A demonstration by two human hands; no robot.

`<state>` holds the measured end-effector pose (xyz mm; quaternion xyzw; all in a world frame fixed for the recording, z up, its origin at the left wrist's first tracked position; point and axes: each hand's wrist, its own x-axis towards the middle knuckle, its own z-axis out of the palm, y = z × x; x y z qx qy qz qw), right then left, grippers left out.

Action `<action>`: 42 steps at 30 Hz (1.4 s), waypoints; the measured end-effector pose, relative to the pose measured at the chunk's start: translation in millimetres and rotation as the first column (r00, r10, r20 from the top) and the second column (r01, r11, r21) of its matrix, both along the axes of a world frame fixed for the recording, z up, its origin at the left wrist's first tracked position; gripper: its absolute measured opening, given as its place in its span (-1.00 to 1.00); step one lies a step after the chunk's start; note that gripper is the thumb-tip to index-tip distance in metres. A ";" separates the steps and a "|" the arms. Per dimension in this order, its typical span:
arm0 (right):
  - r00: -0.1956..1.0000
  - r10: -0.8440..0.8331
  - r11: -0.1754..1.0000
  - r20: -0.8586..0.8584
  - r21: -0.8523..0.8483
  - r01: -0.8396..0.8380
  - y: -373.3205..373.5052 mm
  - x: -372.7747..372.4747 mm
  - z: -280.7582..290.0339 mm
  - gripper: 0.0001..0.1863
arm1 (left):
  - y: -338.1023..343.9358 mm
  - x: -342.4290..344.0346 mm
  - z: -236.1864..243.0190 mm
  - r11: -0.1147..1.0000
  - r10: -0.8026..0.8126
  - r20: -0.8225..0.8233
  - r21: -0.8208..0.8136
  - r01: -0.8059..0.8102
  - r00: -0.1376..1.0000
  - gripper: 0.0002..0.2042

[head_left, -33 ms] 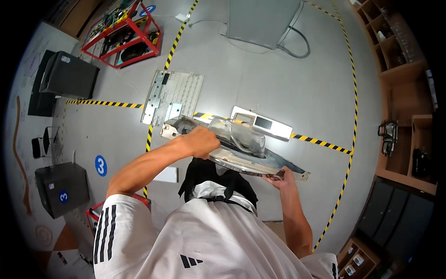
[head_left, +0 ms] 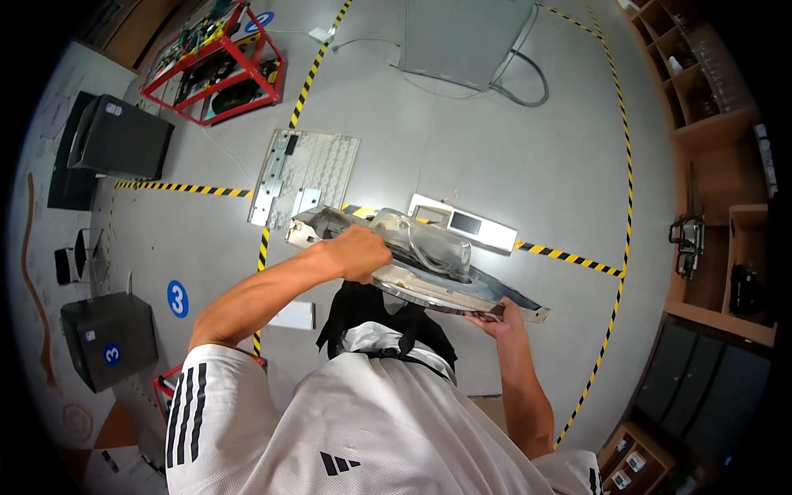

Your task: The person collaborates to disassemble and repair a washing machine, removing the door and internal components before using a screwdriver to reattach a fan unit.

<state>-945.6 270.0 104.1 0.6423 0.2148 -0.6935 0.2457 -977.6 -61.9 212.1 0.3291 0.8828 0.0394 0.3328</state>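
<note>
I hold a washing machine front panel (head_left: 495,293) at waist height, tilted, its long side running left to right. A clear bulging door glass (head_left: 425,243) stands out from its middle. My left hand (head_left: 359,252) is closed at the panel's left part, knuckles up; its fingertips are hidden. My right hand (head_left: 499,318) grips the near edge toward the right end, thumb on top and fingers underneath. On the floor past the panel lies a white control panel (head_left: 499,235) with a dark display. Farther left lies a flat metal plate (head_left: 330,161) with rails along one side.
A grey appliance cabinet (head_left: 462,41) with a hose stands ahead. Far left is a red tool cart (head_left: 272,82); dark boxes (head_left: 124,136) stand left. Yellow-black tape (head_left: 569,257) marks the floor. Wooden shelves (head_left: 714,181) line the right. A white flat piece (head_left: 295,315) lies near my left side.
</note>
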 end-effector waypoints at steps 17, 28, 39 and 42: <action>0.990 0.021 1.000 -0.140 0.016 -0.019 -125.9 -304.6 11.8 -0.54 | -138.5 -322.3 -26.7 0.991 0.018 0.002 0.131 -0.018 1.000 -0.83; 0.997 0.054 0.998 -0.057 -0.034 -0.056 -135.4 -523.4 -49.1 -0.52 | -148.8 -509.8 -25.5 0.992 0.117 0.008 -0.044 -0.116 0.993 -0.70; 0.972 0.126 0.988 -0.197 -0.063 -0.140 -126.1 -671.4 -90.4 -0.53 | -132.4 -657.3 -73.9 0.977 0.200 0.069 -0.086 -0.194 0.977 -0.77; 1.000 -0.024 0.999 0.019 -0.029 0.025 -134.0 -714.1 -86.2 -0.57 | -141.6 -682.7 -105.0 0.981 0.186 0.090 -0.070 -0.180 0.979 -0.78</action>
